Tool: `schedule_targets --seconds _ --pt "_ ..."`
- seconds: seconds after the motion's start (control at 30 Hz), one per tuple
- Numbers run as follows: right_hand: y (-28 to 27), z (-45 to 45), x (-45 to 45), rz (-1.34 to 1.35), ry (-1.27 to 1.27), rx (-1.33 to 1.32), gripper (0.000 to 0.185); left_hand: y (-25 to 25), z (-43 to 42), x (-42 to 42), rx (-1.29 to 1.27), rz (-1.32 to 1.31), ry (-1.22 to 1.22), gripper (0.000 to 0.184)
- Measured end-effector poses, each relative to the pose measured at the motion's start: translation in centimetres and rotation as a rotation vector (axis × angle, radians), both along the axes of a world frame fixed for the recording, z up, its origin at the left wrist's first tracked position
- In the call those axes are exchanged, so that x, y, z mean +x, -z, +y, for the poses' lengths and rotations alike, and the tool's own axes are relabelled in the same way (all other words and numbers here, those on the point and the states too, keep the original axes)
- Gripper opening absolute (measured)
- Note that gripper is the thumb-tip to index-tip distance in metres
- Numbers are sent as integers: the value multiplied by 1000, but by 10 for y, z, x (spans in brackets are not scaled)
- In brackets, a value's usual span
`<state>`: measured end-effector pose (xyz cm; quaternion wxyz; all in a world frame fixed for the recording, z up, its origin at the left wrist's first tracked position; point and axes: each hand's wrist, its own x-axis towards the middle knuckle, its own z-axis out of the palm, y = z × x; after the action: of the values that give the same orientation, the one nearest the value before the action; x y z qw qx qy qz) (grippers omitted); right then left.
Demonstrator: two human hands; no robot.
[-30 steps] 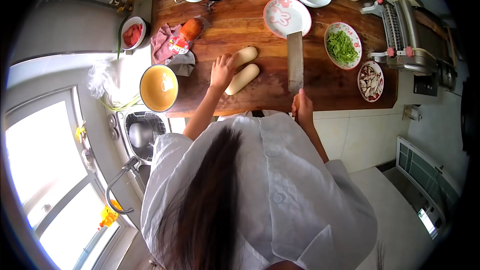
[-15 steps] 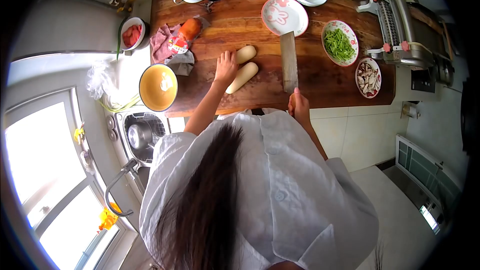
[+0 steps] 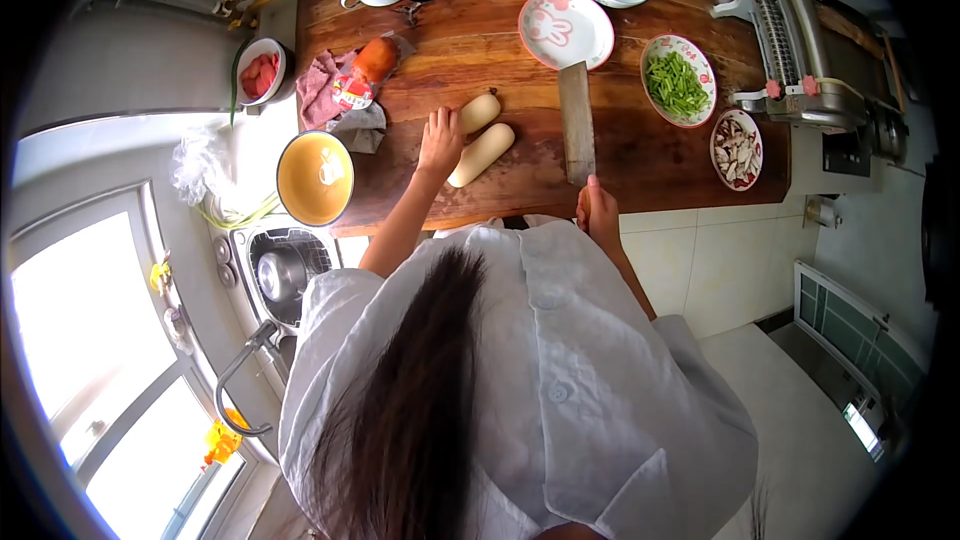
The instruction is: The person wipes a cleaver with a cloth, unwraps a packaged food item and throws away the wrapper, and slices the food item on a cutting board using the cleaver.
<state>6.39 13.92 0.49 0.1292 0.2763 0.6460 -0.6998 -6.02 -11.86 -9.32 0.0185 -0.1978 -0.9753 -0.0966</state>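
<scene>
cleaver (image 3: pixel 576 120) pointing forward, held in right hand (image 3: pixel 600 212), left hand (image 3: pixel 440 145) at farther pale vegetable (image 3: pixel 481 113) slanting forward-right, grip unclear

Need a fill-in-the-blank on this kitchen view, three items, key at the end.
1. The right hand holds the cleaver by its ____.
2. The left hand is at the farther of ____ long pale pieces.
3. The chopped stalks at right are coloured ____.
Missing words: handle; two; green.
</scene>
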Motion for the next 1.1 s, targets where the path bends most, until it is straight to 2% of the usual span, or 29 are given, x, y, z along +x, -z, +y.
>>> schedule_targets --seconds 0.2,0.3,0.37,0.4,0.47,0.5,0.6,0.77,0.83,1.0,1.1 --pt "-4 -3 -3 -17 24 -36 45 -3 2 7 57 -8 -87 47" --pt "-3 -3 -3 2 0 -46 45 -12 9 13 7 118 -112 46" --pt "-3 -3 -3 -18 3 -28 44 -15 11 24 315 80 -17 45" --pt "-4 -4 -3 -18 2 -28 44 -17 13 30 314 80 -17 45" --pt "-5 -5 -3 -16 18 -24 44 -21 21 47 405 -131 40 62" --pt "-4 -5 -3 -15 18 -25 44 -16 23 55 337 -90 -3 71" --pt "3 -2 0 3 17 -46 44 0 34 61 203 -4 -132 74" --pt "12 3 13 12 31 -75 45 6 39 66 224 -55 -144 60" --pt "5 2 18 -40 67 -67 44 -6 41 66 344 -202 -143 54" --pt "0 7 25 -72 101 -28 43 -22 59 61 464 -156 -41 55" --pt "6 17 28 -82 103 -67 42 -14 71 55 280 -113 83 62"
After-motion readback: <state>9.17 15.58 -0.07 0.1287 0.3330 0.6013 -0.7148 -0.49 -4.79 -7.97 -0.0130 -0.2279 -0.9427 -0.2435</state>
